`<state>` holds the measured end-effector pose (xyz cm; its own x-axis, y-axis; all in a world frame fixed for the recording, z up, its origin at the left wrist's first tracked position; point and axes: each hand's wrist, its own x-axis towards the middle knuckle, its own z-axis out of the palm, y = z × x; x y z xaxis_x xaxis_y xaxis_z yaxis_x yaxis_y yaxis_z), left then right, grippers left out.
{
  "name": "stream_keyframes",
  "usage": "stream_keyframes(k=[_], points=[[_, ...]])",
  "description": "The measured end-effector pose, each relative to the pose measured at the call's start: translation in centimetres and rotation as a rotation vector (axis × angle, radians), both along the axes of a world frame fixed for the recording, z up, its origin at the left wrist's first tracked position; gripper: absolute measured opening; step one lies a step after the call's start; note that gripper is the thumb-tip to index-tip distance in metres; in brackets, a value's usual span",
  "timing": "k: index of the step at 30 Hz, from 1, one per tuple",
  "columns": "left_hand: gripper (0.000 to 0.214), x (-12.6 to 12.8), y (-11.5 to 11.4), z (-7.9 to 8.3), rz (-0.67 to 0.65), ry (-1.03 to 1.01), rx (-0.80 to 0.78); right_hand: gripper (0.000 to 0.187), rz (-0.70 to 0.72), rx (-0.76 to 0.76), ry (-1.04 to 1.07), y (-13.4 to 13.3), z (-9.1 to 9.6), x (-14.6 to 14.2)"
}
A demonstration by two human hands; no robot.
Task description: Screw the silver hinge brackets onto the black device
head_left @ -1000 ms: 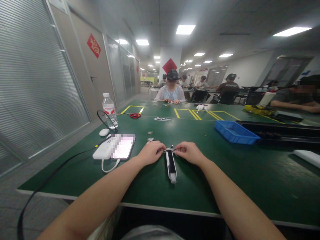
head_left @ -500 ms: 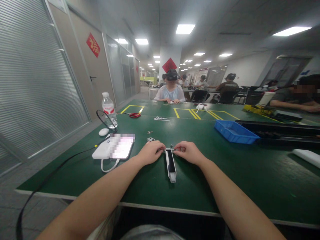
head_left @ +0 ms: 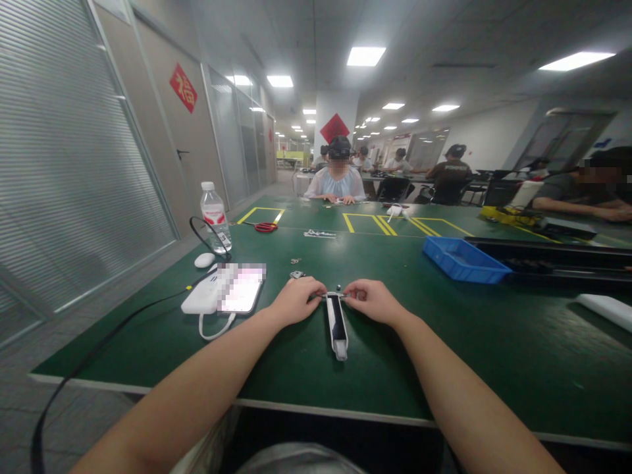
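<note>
A long white device [head_left: 338,349] with a dark inset panel lies lengthwise on the green table, its narrow clear-looking end towards me. At its far end a thin light-coloured bar [head_left: 334,294] runs crosswise. My left hand [head_left: 299,297] pinches the bar's left end between thumb and fingers. On the other side, my right hand [head_left: 371,299] is closed in a pinch at the right end. The bar's exact kind is too small to tell. Just beyond it sits a tiny metal piece [head_left: 338,287]. Small metal parts [head_left: 297,274] lie past my left hand.
Left of my arm are a phone [head_left: 247,289], a white power bank [head_left: 201,293], a white mouse-like object [head_left: 204,261] and a water bottle [head_left: 215,220]. Red-handled scissors [head_left: 266,227] lie farther back. A blue tray [head_left: 464,260] stands right. A person [head_left: 338,181] sits opposite.
</note>
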<state>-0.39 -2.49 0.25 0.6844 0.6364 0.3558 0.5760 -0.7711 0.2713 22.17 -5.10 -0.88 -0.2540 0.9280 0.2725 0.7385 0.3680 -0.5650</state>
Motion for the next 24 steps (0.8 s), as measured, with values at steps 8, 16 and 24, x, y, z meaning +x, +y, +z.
stream_keyframes(k=[8, 16, 24], points=[[0.015, 0.03, 0.04, -0.08, 0.025, 0.002, -0.016, 0.022, 0.037, 0.036, -0.012, 0.20, -0.23, 0.10], [0.013, 0.00, 0.03, -0.16, 0.064, 0.015, -0.011, 0.022, 0.032, 0.041, 0.007, 0.30, -0.49, 0.03], [0.013, 0.02, 0.21, -0.26, 0.058, 0.027, -0.009, 0.025, 0.016, 0.010, -0.011, 0.03, -0.15, -0.24]])
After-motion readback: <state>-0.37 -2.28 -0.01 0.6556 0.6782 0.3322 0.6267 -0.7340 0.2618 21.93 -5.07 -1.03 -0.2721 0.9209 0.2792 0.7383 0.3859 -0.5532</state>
